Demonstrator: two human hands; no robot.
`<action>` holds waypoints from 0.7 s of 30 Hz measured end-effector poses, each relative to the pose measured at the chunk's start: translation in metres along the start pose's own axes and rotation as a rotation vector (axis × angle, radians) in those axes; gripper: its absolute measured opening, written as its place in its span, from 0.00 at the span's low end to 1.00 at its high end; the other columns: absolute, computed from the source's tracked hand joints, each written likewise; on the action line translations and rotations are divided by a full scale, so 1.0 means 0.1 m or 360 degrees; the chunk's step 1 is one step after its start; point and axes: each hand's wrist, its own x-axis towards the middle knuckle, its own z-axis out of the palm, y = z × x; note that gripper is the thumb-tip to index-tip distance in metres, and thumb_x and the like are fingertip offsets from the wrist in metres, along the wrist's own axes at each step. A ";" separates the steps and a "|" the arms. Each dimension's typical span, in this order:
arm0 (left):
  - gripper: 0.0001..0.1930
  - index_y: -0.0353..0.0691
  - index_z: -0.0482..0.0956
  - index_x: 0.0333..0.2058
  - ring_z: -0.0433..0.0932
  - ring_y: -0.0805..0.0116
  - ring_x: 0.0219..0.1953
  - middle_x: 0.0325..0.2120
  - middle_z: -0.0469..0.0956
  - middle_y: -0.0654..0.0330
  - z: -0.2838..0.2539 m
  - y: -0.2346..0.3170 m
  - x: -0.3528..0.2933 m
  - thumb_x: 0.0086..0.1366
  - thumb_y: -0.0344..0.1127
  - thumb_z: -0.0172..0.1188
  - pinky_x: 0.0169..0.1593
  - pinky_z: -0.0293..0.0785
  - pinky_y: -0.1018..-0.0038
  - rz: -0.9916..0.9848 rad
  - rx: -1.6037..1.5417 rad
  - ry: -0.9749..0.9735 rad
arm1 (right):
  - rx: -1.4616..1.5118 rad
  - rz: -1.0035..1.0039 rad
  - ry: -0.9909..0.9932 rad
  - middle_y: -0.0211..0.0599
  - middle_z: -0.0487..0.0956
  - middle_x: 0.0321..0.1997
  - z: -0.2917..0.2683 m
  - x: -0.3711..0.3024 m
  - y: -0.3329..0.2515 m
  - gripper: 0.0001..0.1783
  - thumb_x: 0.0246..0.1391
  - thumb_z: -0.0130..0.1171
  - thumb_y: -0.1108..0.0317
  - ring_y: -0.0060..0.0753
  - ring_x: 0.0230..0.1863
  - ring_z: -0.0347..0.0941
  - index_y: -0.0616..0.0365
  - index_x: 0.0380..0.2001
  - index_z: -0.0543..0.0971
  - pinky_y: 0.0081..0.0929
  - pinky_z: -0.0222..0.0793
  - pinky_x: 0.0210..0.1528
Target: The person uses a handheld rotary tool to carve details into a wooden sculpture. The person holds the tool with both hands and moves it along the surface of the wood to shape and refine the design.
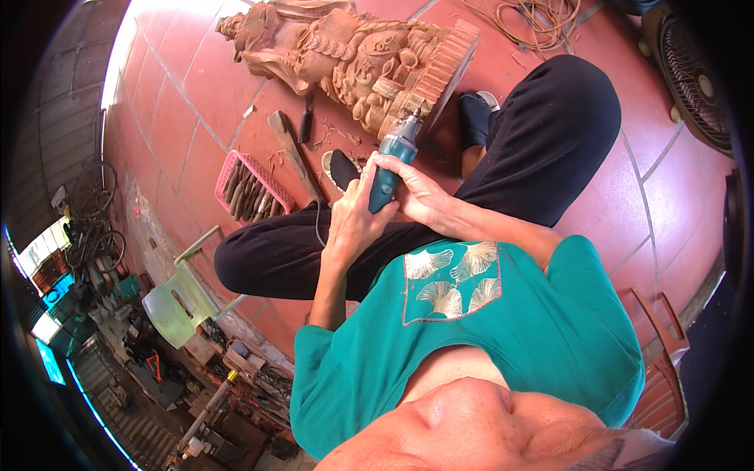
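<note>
A teal power tool, a die grinder (391,161) with a grey metal nose, is held between my two hands in front of me. My left hand (355,206) wraps its near side, and my right hand (418,188) closes round it from the right. Its tip reaches the base of a carved wooden statue (345,59), which lies on its side on the floor; whether the tip touches the wood I cannot tell. A dark cord (320,224) hangs by my left hand. Wood chips (334,135) lie beside the statue.
Left of my knees, a pink basket (271,182) holds several carving tools. A wooden mallet (294,153) and a dark-handled tool (306,119) lie near it. A coiled cord (542,27) and a fan (691,82) are at the far right. A pale green chair (179,304) stands left, a brown chair (664,369) right.
</note>
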 end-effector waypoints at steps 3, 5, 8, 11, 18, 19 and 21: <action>0.44 0.30 0.63 0.68 0.80 0.40 0.53 0.56 0.76 0.37 0.01 -0.01 0.00 0.56 0.39 0.72 0.53 0.79 0.59 0.0003 0.0015 -0.0016 | -0.0030 -0.0053 -0.0028 0.26 0.80 0.46 0.00 -0.01 0.01 0.21 0.53 0.75 0.51 0.32 0.50 0.75 0.42 0.46 0.80 0.48 0.71 0.50; 0.43 0.29 0.63 0.67 0.80 0.41 0.52 0.55 0.76 0.37 0.01 -0.02 0.00 0.56 0.39 0.72 0.53 0.79 0.59 0.0009 0.0046 -0.0033 | -0.0028 -0.0131 -0.0031 0.25 0.80 0.46 -0.01 -0.01 0.05 0.21 0.53 0.74 0.51 0.31 0.50 0.75 0.41 0.47 0.80 0.48 0.71 0.51; 0.43 0.29 0.64 0.66 0.81 0.41 0.51 0.53 0.77 0.38 0.00 0.01 -0.01 0.55 0.39 0.72 0.52 0.79 0.59 -0.0020 0.0057 -0.0068 | 0.0138 -0.0053 0.0003 0.27 0.80 0.47 0.04 -0.09 -0.01 0.18 0.56 0.72 0.60 0.30 0.51 0.76 0.48 0.48 0.79 0.41 0.73 0.57; 0.42 0.28 0.65 0.66 0.81 0.42 0.51 0.52 0.78 0.38 -0.03 0.02 0.00 0.55 0.39 0.72 0.52 0.79 0.59 -0.0045 0.0020 -0.0118 | 0.0070 -0.0052 -0.0001 0.25 0.80 0.46 0.03 -0.11 0.00 0.19 0.55 0.73 0.56 0.29 0.51 0.76 0.44 0.47 0.79 0.43 0.72 0.55; 0.43 0.27 0.64 0.66 0.81 0.42 0.52 0.55 0.77 0.37 -0.01 0.00 -0.01 0.55 0.38 0.72 0.53 0.79 0.60 0.0020 0.0041 -0.0018 | -0.0055 -0.0103 -0.0004 0.24 0.80 0.46 0.06 -0.09 0.02 0.21 0.53 0.74 0.51 0.30 0.50 0.76 0.41 0.47 0.80 0.48 0.74 0.52; 0.43 0.28 0.64 0.67 0.81 0.42 0.53 0.55 0.76 0.37 -0.01 0.00 -0.02 0.55 0.38 0.72 0.53 0.79 0.59 0.0018 0.0026 0.0012 | -0.0062 -0.0079 0.0002 0.24 0.80 0.46 0.09 -0.10 0.00 0.21 0.53 0.75 0.52 0.30 0.49 0.77 0.42 0.47 0.80 0.48 0.75 0.51; 0.43 0.28 0.63 0.67 0.81 0.42 0.54 0.56 0.76 0.36 -0.01 0.01 -0.02 0.56 0.38 0.72 0.53 0.79 0.59 -0.0012 -0.0006 0.0034 | -0.0076 -0.0032 0.0015 0.25 0.80 0.46 0.15 -0.11 -0.04 0.22 0.52 0.75 0.53 0.31 0.48 0.77 0.44 0.47 0.80 0.46 0.76 0.50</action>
